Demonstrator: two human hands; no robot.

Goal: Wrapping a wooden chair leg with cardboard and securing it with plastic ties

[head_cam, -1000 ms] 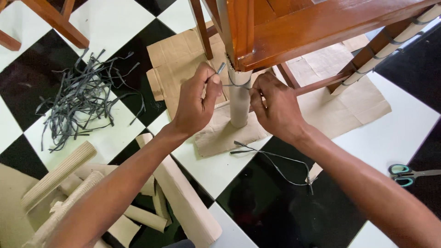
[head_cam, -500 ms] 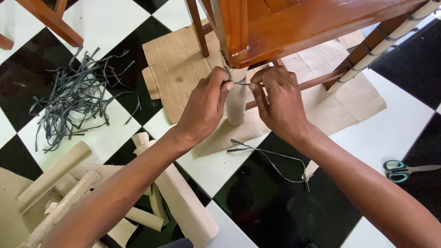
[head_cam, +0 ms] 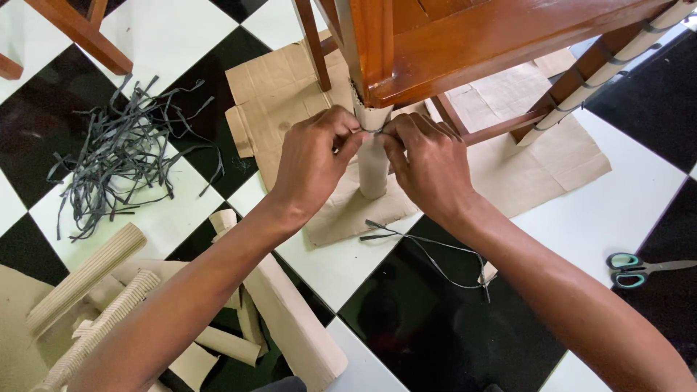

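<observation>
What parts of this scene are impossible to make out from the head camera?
- Grey strap around the cardboard-wrapped wooden chair leg: mostly hidden behind the fingertips of the left hand and right hand.
- Top of the wooden chair: cut off by the upper edge.
- Teal-handled scissors: blade tips cut off at the right edge.

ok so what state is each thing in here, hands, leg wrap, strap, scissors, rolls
left hand: pinching the strap at the wrapped leg
right hand: pinching the strap from the other side
leg wrap: cardboard around the chair leg, upright
strap: drawn around the wrap's top, between the fingers
loose strap: lying slack on the floor
strap pile: tangled heap
scissors: closed, flat on the floor
cardboard rolls: lying on the floor
</observation>
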